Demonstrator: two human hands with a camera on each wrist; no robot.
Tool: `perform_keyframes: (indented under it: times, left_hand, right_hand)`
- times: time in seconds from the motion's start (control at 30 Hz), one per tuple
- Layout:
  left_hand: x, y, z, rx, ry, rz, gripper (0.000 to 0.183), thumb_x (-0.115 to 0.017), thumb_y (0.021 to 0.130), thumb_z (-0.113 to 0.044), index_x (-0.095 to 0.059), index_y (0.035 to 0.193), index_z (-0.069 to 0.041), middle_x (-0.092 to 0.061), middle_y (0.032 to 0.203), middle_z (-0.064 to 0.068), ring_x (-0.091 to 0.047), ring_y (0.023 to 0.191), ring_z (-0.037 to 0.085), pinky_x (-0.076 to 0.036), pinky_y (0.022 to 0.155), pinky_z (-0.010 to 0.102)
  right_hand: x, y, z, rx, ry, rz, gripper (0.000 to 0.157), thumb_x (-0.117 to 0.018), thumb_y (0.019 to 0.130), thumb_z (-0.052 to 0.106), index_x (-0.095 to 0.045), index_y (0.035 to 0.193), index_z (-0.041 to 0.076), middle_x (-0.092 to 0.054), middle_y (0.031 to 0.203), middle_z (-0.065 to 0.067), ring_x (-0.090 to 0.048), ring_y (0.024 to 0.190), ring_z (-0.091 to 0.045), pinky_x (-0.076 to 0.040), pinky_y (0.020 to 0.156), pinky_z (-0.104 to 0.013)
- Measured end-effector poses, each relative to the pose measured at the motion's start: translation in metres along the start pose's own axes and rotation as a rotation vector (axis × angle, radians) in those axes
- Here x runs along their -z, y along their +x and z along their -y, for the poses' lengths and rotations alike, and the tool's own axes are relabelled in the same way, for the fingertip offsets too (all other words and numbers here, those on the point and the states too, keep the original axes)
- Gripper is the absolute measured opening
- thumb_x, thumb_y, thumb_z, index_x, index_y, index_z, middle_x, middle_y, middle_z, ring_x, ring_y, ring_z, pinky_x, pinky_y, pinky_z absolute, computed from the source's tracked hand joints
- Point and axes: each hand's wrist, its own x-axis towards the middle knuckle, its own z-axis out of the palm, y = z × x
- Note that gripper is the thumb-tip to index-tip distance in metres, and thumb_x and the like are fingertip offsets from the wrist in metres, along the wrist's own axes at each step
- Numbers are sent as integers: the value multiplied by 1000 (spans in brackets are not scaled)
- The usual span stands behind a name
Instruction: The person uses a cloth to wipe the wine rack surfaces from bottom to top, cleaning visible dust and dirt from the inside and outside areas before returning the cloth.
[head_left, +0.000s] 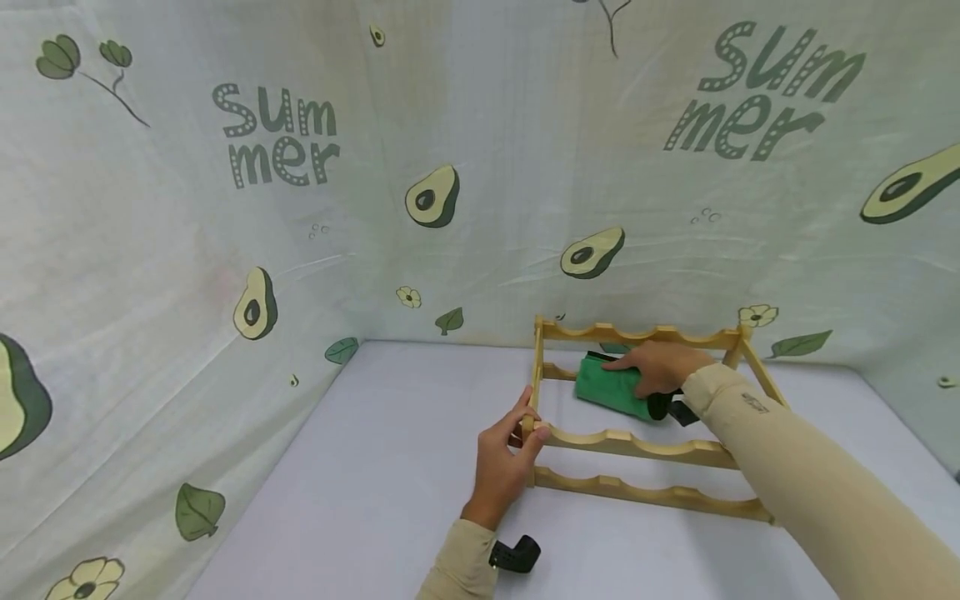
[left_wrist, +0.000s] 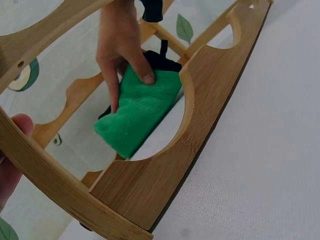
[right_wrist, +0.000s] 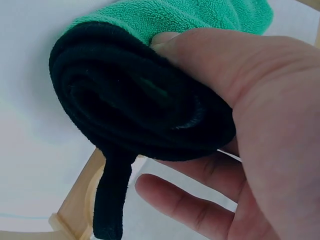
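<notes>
A rolled green towel (head_left: 609, 387) with a black edge and a black hanging loop (right_wrist: 112, 200) is inside the wooden rack, between its scalloped rails. My right hand (head_left: 666, 367) grips the roll from above, thumb on one side and fingers on the other; the right wrist view shows its coiled black end (right_wrist: 140, 100) close up. With my left hand (head_left: 504, 458) I hold the near left corner of the wooden rack (head_left: 615, 437), thumb and fingers around the post. The left wrist view shows the towel (left_wrist: 142, 107) behind a curved rail (left_wrist: 200, 100).
A white-covered table (head_left: 375, 467) carries the rack at its right side. Behind it hangs a cloth backdrop (head_left: 510, 150) printed with avocados and leaves. A black wrist camera mount (head_left: 517, 554) sticks out by my left sleeve.
</notes>
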Motion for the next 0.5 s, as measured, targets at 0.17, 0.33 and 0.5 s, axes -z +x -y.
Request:
perform_keyframes:
  times: [0.17,0.33,0.5]
  left_hand:
    - [-2,-3,1,-49,18,-10,10,-72,95,-23,-65,96,-16,-56,142,7,-56,69,7,-52,59,21]
    - [-2,-2,1,-108,33,-24,11,-73,93,-20,-65,98,-14,-58,139,11,-56,68,7,-51,57,19]
    - [-3,0,0,-122,29,-43,14,-75,91,-18,-65,99,-12,-58,138,12,-58,70,8,-51,57,19]
  right_hand:
    - [-2,-11,-6,-6,-18,-1,67,-77,83,8,-56,145,23,-59,129,-20,-52,88,-24,-47,74,-40]
    - [-4,-21,-19,-28,-65,-22,66,-78,80,6,-60,142,19,-60,130,-22,-55,89,-23,-51,77,-44]
    - [-5,-28,-23,-54,-54,-35,66,-76,80,5,-59,142,19,-60,130,-23,-53,87,-24,-47,67,-38]
